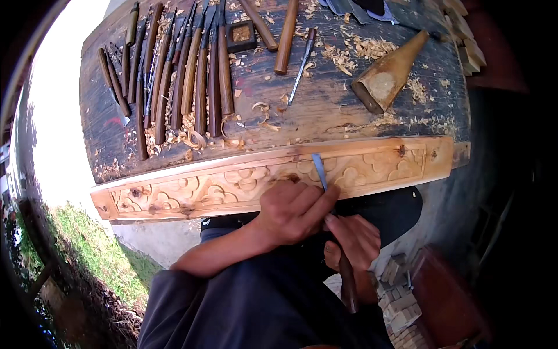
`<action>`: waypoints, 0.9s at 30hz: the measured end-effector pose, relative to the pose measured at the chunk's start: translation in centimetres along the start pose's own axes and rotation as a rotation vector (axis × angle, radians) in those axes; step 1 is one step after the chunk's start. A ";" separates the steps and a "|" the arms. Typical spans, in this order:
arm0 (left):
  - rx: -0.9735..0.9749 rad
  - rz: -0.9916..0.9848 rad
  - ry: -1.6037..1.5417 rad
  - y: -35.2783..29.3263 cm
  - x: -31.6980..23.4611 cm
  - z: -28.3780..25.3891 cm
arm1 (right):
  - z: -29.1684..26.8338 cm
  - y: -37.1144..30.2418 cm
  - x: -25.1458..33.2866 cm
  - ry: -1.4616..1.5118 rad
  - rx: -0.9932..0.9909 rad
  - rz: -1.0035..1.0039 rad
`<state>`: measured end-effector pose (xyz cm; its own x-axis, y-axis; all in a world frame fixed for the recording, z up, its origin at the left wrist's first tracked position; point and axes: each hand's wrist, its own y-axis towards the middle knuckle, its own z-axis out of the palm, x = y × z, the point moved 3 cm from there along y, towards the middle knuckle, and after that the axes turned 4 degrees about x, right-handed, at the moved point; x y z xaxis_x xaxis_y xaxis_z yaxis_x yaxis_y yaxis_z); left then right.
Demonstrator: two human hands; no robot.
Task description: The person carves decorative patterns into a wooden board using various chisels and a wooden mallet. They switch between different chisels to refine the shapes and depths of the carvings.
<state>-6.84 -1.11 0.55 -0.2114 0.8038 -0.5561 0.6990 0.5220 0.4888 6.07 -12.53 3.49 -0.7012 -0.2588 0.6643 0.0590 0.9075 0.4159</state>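
Observation:
Along the near edge of the workbench lies a long pale wooden board (241,181), carved with lobed, flower-like relief inside a plain border. Dark knots show in its wood. A carving chisel (319,168) rests with its flat steel blade over the carving, right of the middle. My left hand (293,210) is closed around the lower blade, its knuckles at the board's near edge. Just below and to the right, my right hand (357,239) grips the chisel's dark wooden handle, whose butt end sticks out toward my lap. The cutting edge's exact contact with the wood is too small to tell.
Many-handled carving tools (200,87) lie in a row at the bench's far left. Beside them is a small dark-framed block (240,36). A loose chisel (302,67) and a wooden mallet (388,75) lie farther right among shavings (372,46). Wood blocks (401,305) are stacked below right.

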 end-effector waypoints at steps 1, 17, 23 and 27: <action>-0.008 -0.012 0.013 0.1 -0.1 -0.1 | 0.1 0.0 0.2 -0.034 0.012 -0.014; -0.037 -0.039 0.141 -4.1 1.6 -5.6 | 3.9 2.1 3.5 0.110 0.153 -0.081; -0.036 0.104 0.070 -5.3 0.9 -7.4 | 1.3 2.6 3.2 0.402 0.352 -0.026; -0.079 0.036 0.116 -6.3 0.3 -7.2 | 1.0 1.4 2.3 0.291 0.228 -0.057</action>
<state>-16.22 -2.08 2.15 -0.2676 0.8476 -0.4583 0.6523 0.5094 0.5612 3.79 -11.50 5.01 -0.4651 -0.3642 0.8069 -0.1571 0.9310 0.3296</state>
